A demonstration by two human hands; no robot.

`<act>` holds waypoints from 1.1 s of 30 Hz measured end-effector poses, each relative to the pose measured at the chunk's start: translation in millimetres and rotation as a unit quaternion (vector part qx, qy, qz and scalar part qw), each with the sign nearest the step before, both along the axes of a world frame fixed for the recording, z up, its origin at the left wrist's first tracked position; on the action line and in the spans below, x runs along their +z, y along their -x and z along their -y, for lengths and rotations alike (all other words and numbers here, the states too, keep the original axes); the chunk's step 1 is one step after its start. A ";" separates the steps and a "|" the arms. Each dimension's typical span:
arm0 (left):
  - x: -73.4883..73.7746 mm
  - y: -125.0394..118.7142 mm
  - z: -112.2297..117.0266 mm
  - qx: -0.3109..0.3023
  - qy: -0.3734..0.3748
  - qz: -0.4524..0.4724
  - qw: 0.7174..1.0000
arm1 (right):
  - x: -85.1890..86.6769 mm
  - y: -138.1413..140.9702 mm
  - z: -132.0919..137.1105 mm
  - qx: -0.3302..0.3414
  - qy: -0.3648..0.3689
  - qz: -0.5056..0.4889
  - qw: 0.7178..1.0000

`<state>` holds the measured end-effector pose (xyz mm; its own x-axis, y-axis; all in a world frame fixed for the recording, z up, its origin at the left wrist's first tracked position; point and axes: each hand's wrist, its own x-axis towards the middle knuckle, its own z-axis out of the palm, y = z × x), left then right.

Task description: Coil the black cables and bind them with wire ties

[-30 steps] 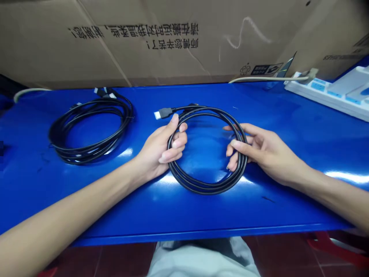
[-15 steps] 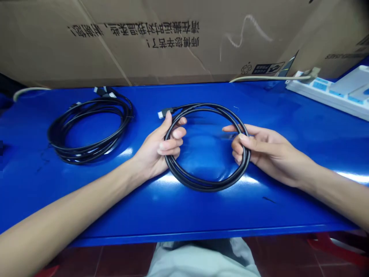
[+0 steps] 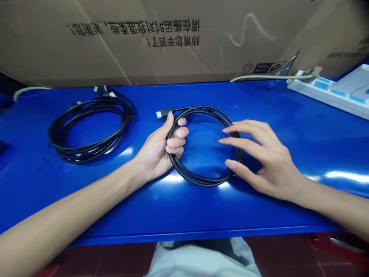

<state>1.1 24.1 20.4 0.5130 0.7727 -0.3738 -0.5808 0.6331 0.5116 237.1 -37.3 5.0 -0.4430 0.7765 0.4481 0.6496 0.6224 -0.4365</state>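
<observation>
Black cable coil [image 3: 198, 181] on the blue table [image 3: 253, 213], shown at centre as a loose ring. My left hand [image 3: 157, 152] closes around the ring at its 9 o'clock side, fingers [image 3: 177, 142] curled over the strands: a closed grip on the cable. White-tipped plug [image 3: 163, 113] at the coil's 11 o'clock, just beyond my left thumb. My right hand [image 3: 265, 161] forms an open grip, fingers spread over the ring's 3 o'clock side; I cannot tell whether the fingertips touch the cable. Second black cable coil [image 3: 80, 158], its connectors [image 3: 102, 91] at its 12 o'clock, lies at 9 o'clock from the first, well apart. Power strip [image 3: 325, 90] at 2 o'clock, with a pale cord [image 3: 268, 77] running from it along the table's far edge, below printed cardboard [image 3: 144, 50].
</observation>
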 end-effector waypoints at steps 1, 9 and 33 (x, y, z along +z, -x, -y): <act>0.3 -0.5 0.3 -0.001 0.000 0.001 1.000 | 0.3 0.0 0.9 0.055 -0.012 0.015 0.998; -1.2 1.2 -0.6 -0.015 -0.014 -0.037 0.999 | -8.7 4.9 4.6 0.198 -0.009 0.090 0.976; 4.4 -6.0 7.1 0.055 -0.029 -0.025 0.998 | -11.3 0.5 0.6 0.166 -0.001 0.118 0.979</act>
<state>7.1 16.9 24.8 0.4052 0.8448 -0.3494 -0.6180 0.5348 0.5763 236.6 -37.8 -6.3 -0.7621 0.5719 0.3035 0.4944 0.8167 -0.2975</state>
